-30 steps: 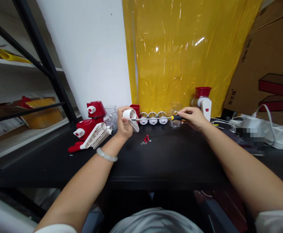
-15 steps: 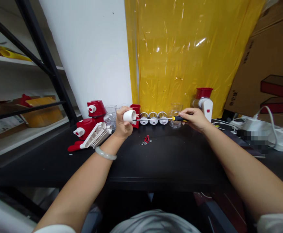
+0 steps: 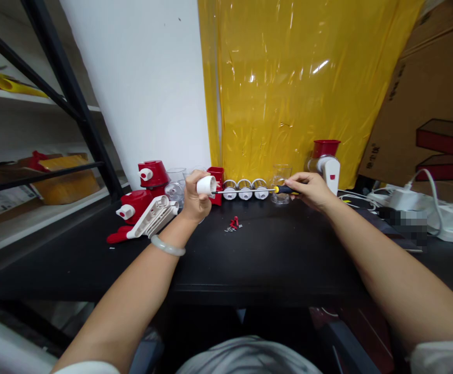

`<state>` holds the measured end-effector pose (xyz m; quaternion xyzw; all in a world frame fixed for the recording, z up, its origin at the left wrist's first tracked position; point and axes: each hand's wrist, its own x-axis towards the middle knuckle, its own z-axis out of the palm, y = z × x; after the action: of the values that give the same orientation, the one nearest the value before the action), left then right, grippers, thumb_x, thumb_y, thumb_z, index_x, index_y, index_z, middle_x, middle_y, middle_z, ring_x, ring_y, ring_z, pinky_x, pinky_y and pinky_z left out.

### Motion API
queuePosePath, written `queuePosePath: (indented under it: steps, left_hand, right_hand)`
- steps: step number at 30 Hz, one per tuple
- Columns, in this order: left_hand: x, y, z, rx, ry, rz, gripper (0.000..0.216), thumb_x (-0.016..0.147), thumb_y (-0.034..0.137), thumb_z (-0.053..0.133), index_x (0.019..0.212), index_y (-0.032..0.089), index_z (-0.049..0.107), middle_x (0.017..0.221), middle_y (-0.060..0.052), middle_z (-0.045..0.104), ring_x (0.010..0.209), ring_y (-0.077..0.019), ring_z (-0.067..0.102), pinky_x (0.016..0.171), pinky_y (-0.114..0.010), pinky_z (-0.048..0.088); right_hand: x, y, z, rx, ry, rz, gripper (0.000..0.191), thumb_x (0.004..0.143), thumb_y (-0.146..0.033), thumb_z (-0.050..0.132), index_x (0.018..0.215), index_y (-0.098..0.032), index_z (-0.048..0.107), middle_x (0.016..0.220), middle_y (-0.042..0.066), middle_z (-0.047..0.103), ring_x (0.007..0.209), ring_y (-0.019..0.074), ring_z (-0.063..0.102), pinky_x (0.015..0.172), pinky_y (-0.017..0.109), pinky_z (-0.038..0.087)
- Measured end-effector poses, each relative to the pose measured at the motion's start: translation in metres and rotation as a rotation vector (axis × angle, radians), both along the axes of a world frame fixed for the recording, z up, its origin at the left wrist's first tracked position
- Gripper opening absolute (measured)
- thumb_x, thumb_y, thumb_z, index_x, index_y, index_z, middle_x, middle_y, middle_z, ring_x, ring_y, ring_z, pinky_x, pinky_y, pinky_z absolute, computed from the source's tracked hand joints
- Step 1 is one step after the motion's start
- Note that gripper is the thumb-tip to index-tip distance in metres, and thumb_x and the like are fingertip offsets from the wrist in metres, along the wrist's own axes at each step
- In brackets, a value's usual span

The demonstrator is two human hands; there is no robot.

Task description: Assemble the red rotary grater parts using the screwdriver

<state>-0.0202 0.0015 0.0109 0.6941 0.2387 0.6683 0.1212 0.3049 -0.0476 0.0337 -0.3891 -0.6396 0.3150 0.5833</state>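
My left hand (image 3: 195, 200) is closed around a white cylindrical plastic part (image 3: 206, 185), its open end turned to the right. My right hand (image 3: 307, 188) grips the black and yellow handle of a screwdriver (image 3: 249, 191), held level above the table. The long shaft points left, and its tip reaches the mouth of the white part; whether it touches anything inside is hidden. Below, small red parts and screws (image 3: 233, 225) lie in a little pile. Behind the shaft stand three metal drums with white rims (image 3: 244, 189).
Red housings (image 3: 135, 205) and white crank arms (image 3: 154, 218) lie on the left of the black table (image 3: 265, 259). An assembled red and white grater (image 3: 330, 166) stands back right, near a clear cup (image 3: 282, 174). White cables and a power strip (image 3: 444, 213) occupy the right.
Both hands hold almost the same pose, with the screwdriver still at the white part. The whole view has shifted very slightly.
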Motion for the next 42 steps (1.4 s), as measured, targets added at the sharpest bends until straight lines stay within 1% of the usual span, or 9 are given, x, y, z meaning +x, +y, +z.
queuePosePath:
  steps: [4, 9, 15, 18, 22, 26, 33, 39, 42]
  left_hand:
    - [0.002, 0.003, 0.002, 0.282, 0.031, 0.072, 0.056, 0.081, 0.080, 0.038, 0.104, 0.029, 0.044, 0.094, -0.005, 0.056, 0.086, -0.0215, 0.060, 0.083, -0.045, 0.049]
    - [0.003, -0.001, 0.006, 0.388, 0.062, 0.064, 0.056, 0.084, 0.077, 0.039, 0.110, 0.028, 0.047, 0.094, -0.005, 0.056, 0.082, -0.0193, 0.058, 0.081, -0.042, 0.049]
    - [0.001, -0.016, 0.011, 0.222, 0.152, 0.185, 0.050, 0.083, 0.070, 0.049, 0.108, 0.026, 0.054, 0.099, -0.007, 0.060, 0.090, -0.0222, 0.058, 0.084, -0.041, 0.047]
    - [0.005, -0.023, 0.014, 0.143, 0.256, 0.258, 0.044, 0.090, 0.060, 0.045, 0.112, 0.023, 0.055, 0.104, -0.008, 0.062, 0.096, -0.0245, 0.060, 0.086, -0.039, 0.046]
    - [0.011, -0.030, 0.016, 0.014, 0.397, 0.360, 0.039, 0.097, 0.048, 0.035, 0.119, 0.020, 0.051, 0.096, -0.008, 0.064, 0.084, -0.0242, 0.063, 0.078, -0.037, 0.046]
    - [0.015, -0.031, 0.017, -0.047, 0.484, 0.416, 0.038, 0.098, 0.046, 0.033, 0.117, 0.018, 0.050, 0.090, -0.008, 0.065, 0.078, -0.0252, 0.064, 0.074, -0.038, 0.047]
    - [0.018, -0.027, 0.013, -0.131, 0.423, 0.324, 0.037, 0.099, 0.047, 0.031, 0.114, 0.018, 0.049, 0.081, -0.006, 0.064, 0.074, -0.0226, 0.065, 0.070, -0.034, 0.048]
    - [0.018, -0.030, 0.016, -0.190, 0.460, 0.357, 0.035, 0.099, 0.046, 0.032, 0.112, 0.019, 0.051, 0.080, -0.006, 0.064, 0.071, -0.0222, 0.065, 0.069, -0.033, 0.048]
    - [0.019, -0.029, 0.016, -0.261, 0.473, 0.331, 0.035, 0.099, 0.046, 0.032, 0.112, 0.019, 0.051, 0.074, -0.004, 0.063, 0.063, -0.0206, 0.064, 0.065, -0.032, 0.049]
  right_hand:
    - [0.000, -0.001, 0.000, -0.003, 0.008, 0.015, 0.044, 0.058, -0.058, 0.083, 0.068, -0.018, 0.067, 0.058, 0.002, 0.064, 0.046, 0.0110, 0.054, 0.045, 0.026, 0.045]
    - [-0.001, -0.001, 0.000, -0.002, 0.023, -0.003, 0.043, 0.056, -0.055, 0.085, 0.068, -0.018, 0.067, 0.060, 0.002, 0.065, 0.048, 0.0110, 0.056, 0.047, 0.025, 0.045]
    - [0.003, 0.003, -0.003, 0.023, 0.021, -0.038, 0.042, 0.056, -0.053, 0.086, 0.069, -0.018, 0.067, 0.064, 0.003, 0.067, 0.051, 0.0117, 0.058, 0.050, 0.026, 0.048]
    - [0.007, 0.008, -0.007, 0.022, 0.021, -0.039, 0.041, 0.057, -0.052, 0.086, 0.068, -0.018, 0.067, 0.063, 0.002, 0.066, 0.050, 0.0108, 0.056, 0.049, 0.025, 0.048]
    - [0.012, 0.016, -0.012, 0.016, 0.001, -0.064, 0.040, 0.059, -0.053, 0.084, 0.069, -0.017, 0.068, 0.064, 0.002, 0.066, 0.050, 0.0105, 0.056, 0.048, 0.024, 0.046]
    - [0.015, 0.021, -0.017, 0.022, -0.032, -0.093, 0.040, 0.060, -0.054, 0.083, 0.068, -0.017, 0.068, 0.066, 0.003, 0.068, 0.052, 0.0115, 0.057, 0.049, 0.025, 0.046]
    - [0.014, 0.022, -0.019, 0.049, -0.044, -0.113, 0.040, 0.060, -0.055, 0.082, 0.067, -0.018, 0.068, 0.065, 0.003, 0.066, 0.053, 0.0127, 0.057, 0.050, 0.026, 0.046]
    - [0.013, 0.022, -0.019, 0.088, -0.102, -0.165, 0.043, 0.060, -0.058, 0.081, 0.067, -0.018, 0.067, 0.067, 0.004, 0.067, 0.055, 0.0133, 0.058, 0.054, 0.028, 0.046]
    - [0.012, 0.021, -0.020, 0.087, -0.131, -0.180, 0.044, 0.060, -0.058, 0.080, 0.068, -0.017, 0.068, 0.068, 0.004, 0.067, 0.056, 0.0138, 0.058, 0.056, 0.028, 0.046]
